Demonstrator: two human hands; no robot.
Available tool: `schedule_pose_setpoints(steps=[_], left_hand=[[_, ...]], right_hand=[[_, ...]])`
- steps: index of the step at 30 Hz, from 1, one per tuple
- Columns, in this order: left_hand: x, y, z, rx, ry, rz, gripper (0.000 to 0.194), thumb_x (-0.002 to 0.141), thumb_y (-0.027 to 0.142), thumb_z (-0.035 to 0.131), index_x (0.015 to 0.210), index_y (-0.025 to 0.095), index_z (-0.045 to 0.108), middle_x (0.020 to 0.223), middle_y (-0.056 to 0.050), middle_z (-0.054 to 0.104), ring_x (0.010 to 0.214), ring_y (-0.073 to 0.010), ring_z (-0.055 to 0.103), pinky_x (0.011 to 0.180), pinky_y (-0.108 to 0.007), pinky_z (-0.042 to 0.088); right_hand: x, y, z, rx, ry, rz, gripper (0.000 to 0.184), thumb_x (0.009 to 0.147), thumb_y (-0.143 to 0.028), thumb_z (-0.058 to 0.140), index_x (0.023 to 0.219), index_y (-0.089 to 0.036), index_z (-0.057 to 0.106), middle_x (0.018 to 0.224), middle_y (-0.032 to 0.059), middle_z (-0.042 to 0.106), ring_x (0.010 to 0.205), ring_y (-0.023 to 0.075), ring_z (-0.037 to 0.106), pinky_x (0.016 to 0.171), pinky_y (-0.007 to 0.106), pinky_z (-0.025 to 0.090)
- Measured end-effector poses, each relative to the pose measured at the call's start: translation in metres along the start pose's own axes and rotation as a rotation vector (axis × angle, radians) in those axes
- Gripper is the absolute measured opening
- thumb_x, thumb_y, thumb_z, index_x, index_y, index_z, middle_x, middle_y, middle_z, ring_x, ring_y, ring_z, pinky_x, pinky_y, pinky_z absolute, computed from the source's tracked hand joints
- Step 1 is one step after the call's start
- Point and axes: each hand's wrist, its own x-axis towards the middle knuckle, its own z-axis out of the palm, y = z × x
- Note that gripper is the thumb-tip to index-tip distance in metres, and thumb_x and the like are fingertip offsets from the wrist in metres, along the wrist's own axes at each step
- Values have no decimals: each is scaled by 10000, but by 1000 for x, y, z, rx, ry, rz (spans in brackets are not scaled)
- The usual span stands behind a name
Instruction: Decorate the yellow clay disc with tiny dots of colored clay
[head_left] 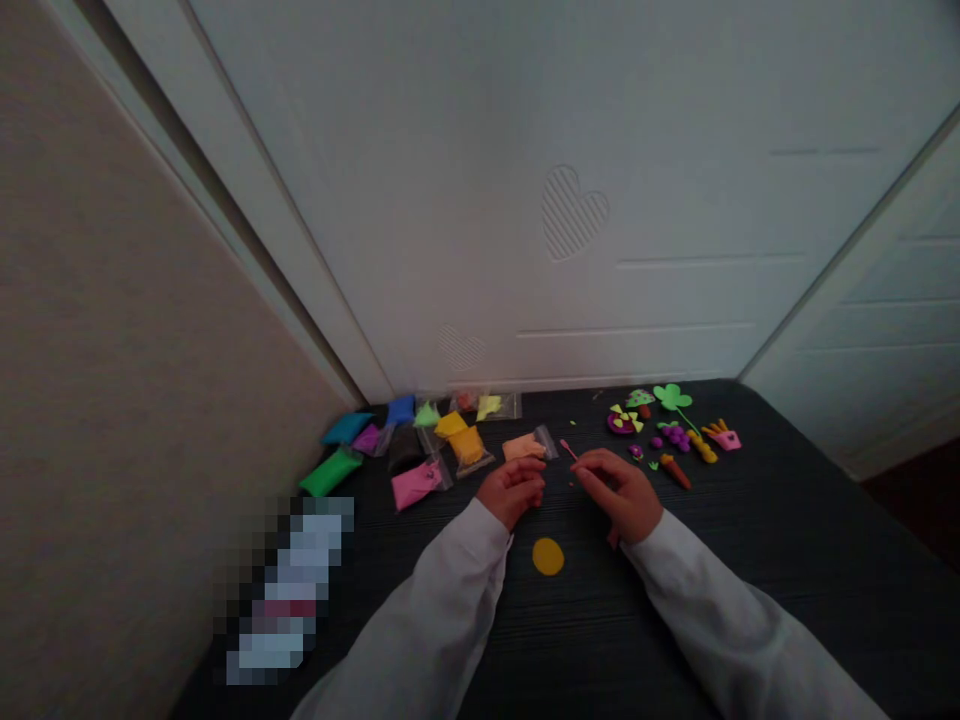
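Note:
My right hand (618, 494) pinches a thin pink modelling tool (568, 449) between thumb and fingertips, its small flat end pointing up and to the left. Across from it, my left hand (513, 492) rests with loosely curled fingers a little apart and nothing visible in them. A flat, round yellow clay disc (548, 556) lies on the dark table (555, 640) between my forearms. Just beyond my left fingertips is a clear bag of peach clay (523, 447). Tiny pink bits are near my right fingertips.
Bags of coloured clay, including pink (416, 486), orange (469, 445) and green (331, 471), lie at the left. Finished clay pieces stand at the right: a green clover (672, 397), purple grapes (676, 437), a carrot-like piece (675, 471). A white panel (465, 250) rises behind.

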Motion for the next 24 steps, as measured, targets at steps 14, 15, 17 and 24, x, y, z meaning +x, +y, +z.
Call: schedule_pose_setpoints(steps=[14,15,17,24], left_hand=[[-4,6,2,-36,34,-67,325,479,148,709,772,119,571,587,-9,611,471,-60,519,500,-201,397],[-4,6,2,-37,33,-73,319,484,144,706,772,120,571,586,-7,610,474,-59,520,505,-201,400],[-4,6,1,-39,28,-82,313,491,136,701,775,125,572,590,-4,611,487,-58,524,517,-200,406],[-6,8,1,-62,20,-86,330,492,125,696,795,143,566,609,8,613,507,-58,531,525,-197,402]], right_hand=[[0,4,2,206,7,133,186,712,-359,531,725,-175,551,786,22,570,717,125,532,635,265,432],[0,4,3,221,8,139,186,708,-359,535,713,-173,541,785,23,569,720,125,531,635,265,432],[0,3,3,244,10,150,183,700,-354,547,697,-172,527,785,23,567,729,125,529,637,266,430],[-1,-1,2,286,-9,197,167,698,-322,559,787,-180,559,792,23,566,717,121,522,634,271,425]])
